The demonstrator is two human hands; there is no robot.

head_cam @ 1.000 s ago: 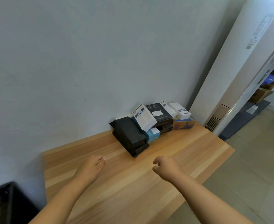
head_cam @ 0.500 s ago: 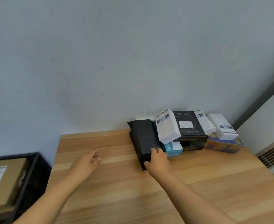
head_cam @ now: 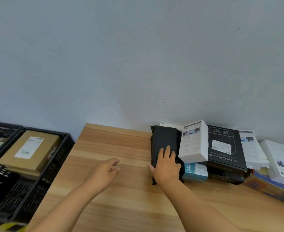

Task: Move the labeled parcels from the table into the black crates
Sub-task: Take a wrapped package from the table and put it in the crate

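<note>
Right hand grips matte black, seemingly soft parcel; left hand loose

The right hand, clear of the pile a second ago, now lies on the black parcel, thumb at its left edge.
</note>
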